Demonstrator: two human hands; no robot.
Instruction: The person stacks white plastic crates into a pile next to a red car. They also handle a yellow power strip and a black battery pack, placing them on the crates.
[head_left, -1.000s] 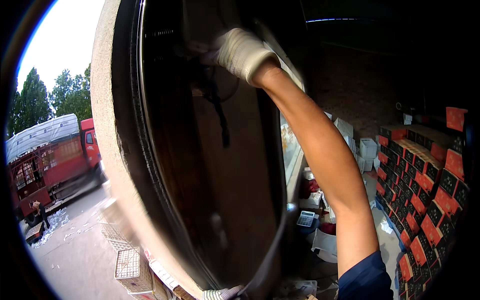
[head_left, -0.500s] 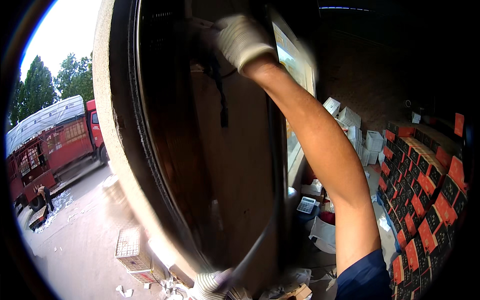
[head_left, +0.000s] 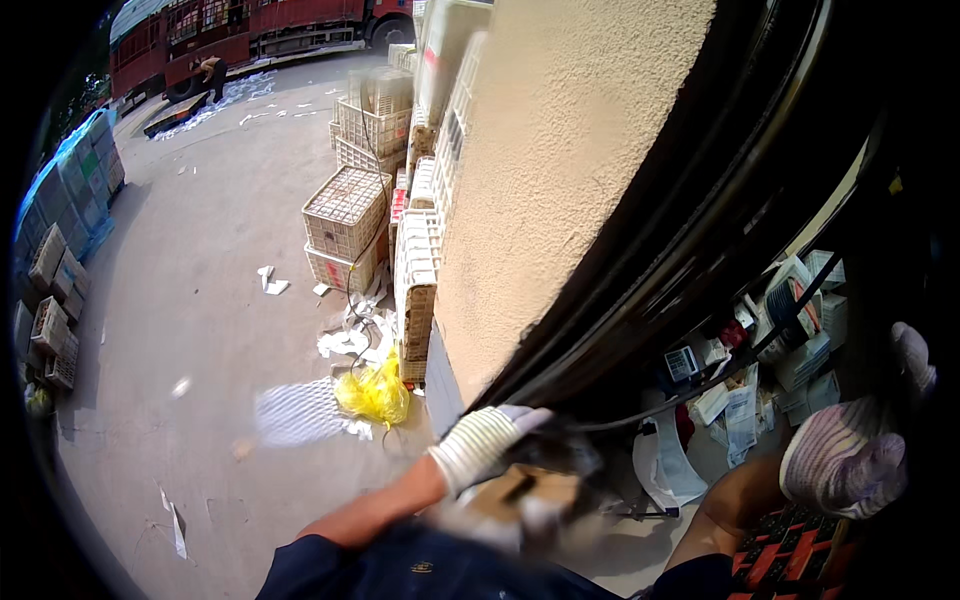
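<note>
My left hand (head_left: 478,448), in a whitish ribbed knit glove, is low in the middle, at the foot of the dark door frame (head_left: 650,300). Its fingers are closed and point right, where a thin dark cable (head_left: 635,415) emerges beside them and runs up to the right. The exact grip is partly hidden. My right hand (head_left: 845,458), gloved alike, is at the far right in shadow. Some of its fingers curl while one part stands apart, and I see nothing between them. Beneath my left hand is a blurred brown cardboard box (head_left: 540,490).
A rough beige wall (head_left: 570,170) adjoins the frame. To its left stand stacked white crates (head_left: 345,215) and a yellow plastic bag (head_left: 378,390). Indoors are a calculator (head_left: 682,364), papers and red-black boxes (head_left: 790,550). A person (head_left: 213,75) bends beside a red truck (head_left: 290,30).
My right hand has come down from high on the dark door to the lower right. The view has swung left and downward, showing more of the yard and my left forearm.
</note>
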